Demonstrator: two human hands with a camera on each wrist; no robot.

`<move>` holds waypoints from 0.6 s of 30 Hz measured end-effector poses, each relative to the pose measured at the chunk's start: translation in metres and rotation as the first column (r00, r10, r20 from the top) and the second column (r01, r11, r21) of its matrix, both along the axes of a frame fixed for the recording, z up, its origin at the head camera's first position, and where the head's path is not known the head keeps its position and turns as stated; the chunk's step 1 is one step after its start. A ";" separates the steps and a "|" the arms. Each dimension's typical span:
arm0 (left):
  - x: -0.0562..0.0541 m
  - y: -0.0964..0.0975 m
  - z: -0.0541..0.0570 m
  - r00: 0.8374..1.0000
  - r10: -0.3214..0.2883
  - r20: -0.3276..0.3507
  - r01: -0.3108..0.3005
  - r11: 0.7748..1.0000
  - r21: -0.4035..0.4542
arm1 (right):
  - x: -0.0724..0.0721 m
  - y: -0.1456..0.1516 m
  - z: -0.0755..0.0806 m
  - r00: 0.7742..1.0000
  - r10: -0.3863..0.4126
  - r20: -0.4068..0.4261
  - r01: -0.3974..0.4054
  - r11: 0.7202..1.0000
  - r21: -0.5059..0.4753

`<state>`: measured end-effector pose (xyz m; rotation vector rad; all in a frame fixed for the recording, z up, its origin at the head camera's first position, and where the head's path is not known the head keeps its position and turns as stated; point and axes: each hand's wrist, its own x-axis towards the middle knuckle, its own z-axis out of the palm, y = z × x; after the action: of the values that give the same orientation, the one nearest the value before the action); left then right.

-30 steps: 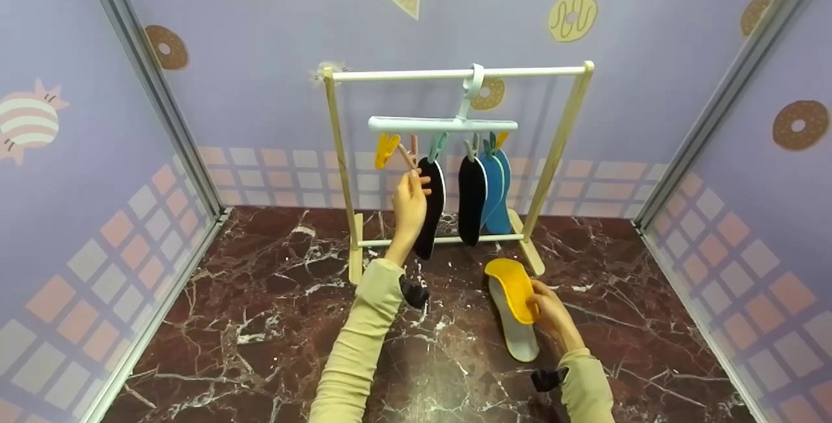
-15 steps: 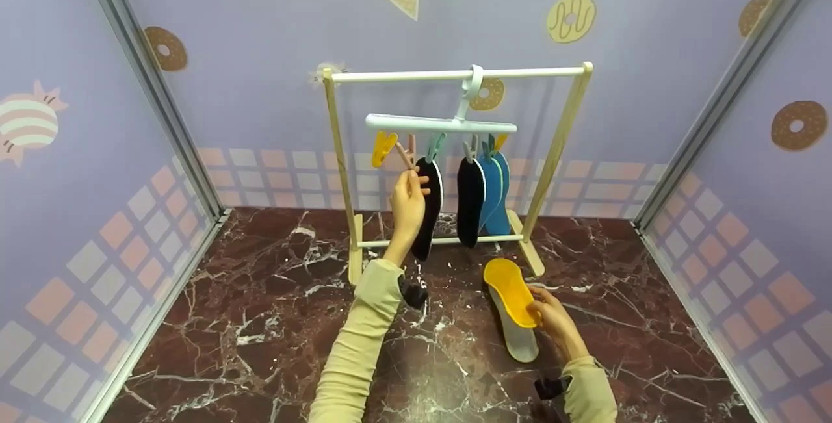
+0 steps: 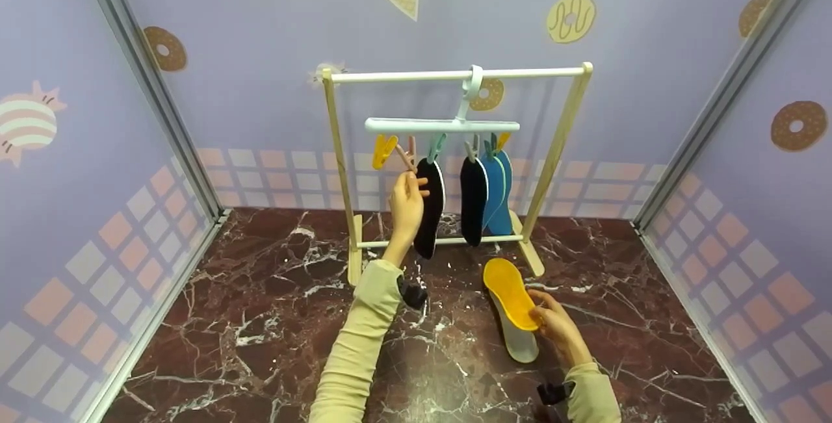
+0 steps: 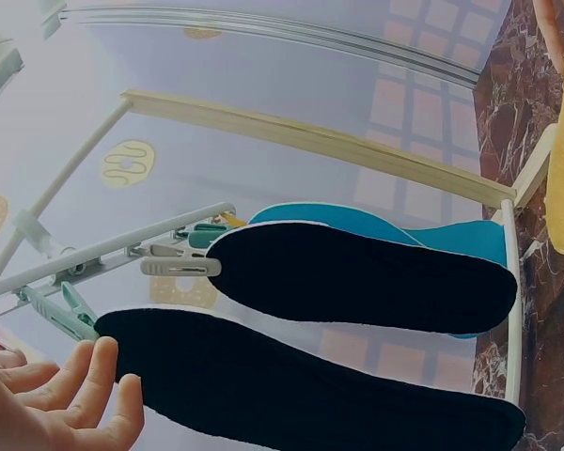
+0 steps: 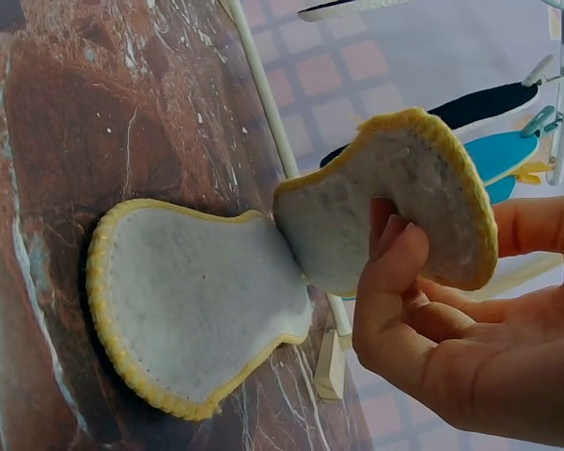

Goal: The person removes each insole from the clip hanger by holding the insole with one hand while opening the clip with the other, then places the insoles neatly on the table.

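Observation:
My left hand (image 3: 407,205) is raised to the hanger, its fingertips pinching the lower end of a pink clothespin (image 3: 407,158). Right beside it, a black insole (image 3: 429,208) hangs from a mint-green clothespin (image 4: 61,315). In my right hand (image 3: 556,325) is a yellow insole (image 3: 510,290), pinched at its near end between thumb and fingers. Its grey underside (image 5: 348,216) faces the right wrist camera. Partly covered by it in the head view, a second insole (image 5: 197,301) lies grey side up on the marble table, edged in yellow.
A white hanger (image 3: 442,126) hangs on a wooden rack (image 3: 559,150). Farther right on it are another black insole (image 3: 473,202) and blue insoles (image 3: 499,199), clipped up. A yellow clothespin (image 3: 385,151) dangles at the left end. Patterned walls enclose the table (image 3: 260,345).
My right hand has shifted slightly down and right with the yellow insole, whose near end has come lower. My left hand stays at the pink clothespin. The hanging insoles sway slightly.

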<state>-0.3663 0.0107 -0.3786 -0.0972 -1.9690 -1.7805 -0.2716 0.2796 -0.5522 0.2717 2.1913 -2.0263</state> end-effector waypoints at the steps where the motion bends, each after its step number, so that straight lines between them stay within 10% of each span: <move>1: 0.000 0.000 0.000 1.000 0.001 -0.001 -0.001 1.000 -0.001 | 0.002 0.000 0.000 1.000 0.007 0.004 -0.007 1.000 0.004; 18: 0.003 0.003 0.001 0.999 -0.038 -0.002 0.038 0.998 -0.042 | 0.017 0.005 0.001 0.995 0.102 0.010 -0.102 0.995 0.010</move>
<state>-0.3635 0.0137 -0.3775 -0.1514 -2.0152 -1.7620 -0.2546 0.2841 -0.5510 0.1667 2.1641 -1.9561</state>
